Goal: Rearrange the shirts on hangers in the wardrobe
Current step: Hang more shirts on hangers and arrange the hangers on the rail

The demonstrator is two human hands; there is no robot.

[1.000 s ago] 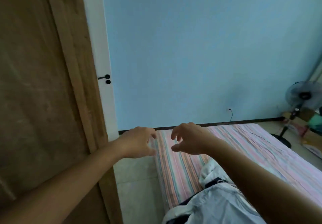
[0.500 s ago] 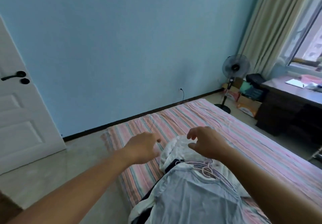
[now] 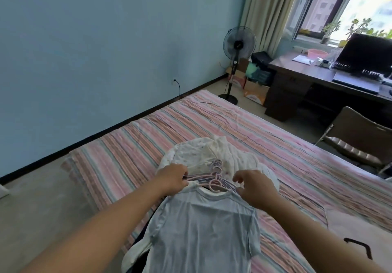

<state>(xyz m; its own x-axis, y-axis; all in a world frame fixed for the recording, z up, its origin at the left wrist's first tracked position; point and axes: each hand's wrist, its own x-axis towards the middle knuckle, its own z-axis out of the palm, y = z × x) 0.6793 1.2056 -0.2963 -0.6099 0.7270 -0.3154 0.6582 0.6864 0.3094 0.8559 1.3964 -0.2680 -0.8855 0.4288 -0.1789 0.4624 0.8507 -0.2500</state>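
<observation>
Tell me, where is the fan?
In the head view the fan stands on the floor at the upper right, in the corner by the blue wall and the curtain, just past the far end of the striped bed.

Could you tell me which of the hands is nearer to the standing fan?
Right. The right hand lies on the fan's side of the hangers; the left hand grips them on the far side.

pale blue T-shirt (image 3: pixel 203 232): top of the pile, flat, front up, collar toward 12 o'clock
white dotted garment (image 3: pixel 197 156): crumpled at 12 o'clock of the blue shirt
pink hangers (image 3: pixel 214 177): stacked hooks bunched at the collar
dark garment (image 3: pixel 146 228): edge showing underneath at 9 o'clock
</observation>
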